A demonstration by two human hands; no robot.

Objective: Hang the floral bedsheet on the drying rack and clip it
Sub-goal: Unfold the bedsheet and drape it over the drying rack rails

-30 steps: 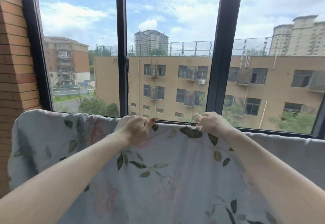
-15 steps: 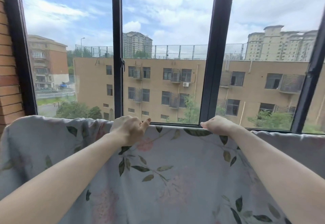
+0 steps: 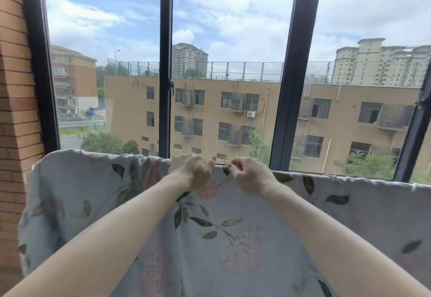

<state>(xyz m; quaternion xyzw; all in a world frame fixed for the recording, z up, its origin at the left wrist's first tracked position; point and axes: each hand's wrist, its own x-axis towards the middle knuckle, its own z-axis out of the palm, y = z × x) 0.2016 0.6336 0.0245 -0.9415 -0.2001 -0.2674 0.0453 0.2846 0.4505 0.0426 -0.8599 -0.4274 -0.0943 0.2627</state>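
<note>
Head view: both hands, left hand (image 3: 191,173) and right hand (image 3: 250,176), grip the draped, leaf-printed bedsheet's (image 3: 221,238) top fold.

Bright daylight is coming in through the big window (image 3: 224,63), and the cloudy sky is glowing almost white at the top right. The bedsheet (image 3: 233,238) is looking soft and a bit blurry low down. The window bars are leaning and bending near the edges.

Both forearms (image 3: 112,238) are bare to the frame edge, with no sleeves or jewellery showing.
</note>
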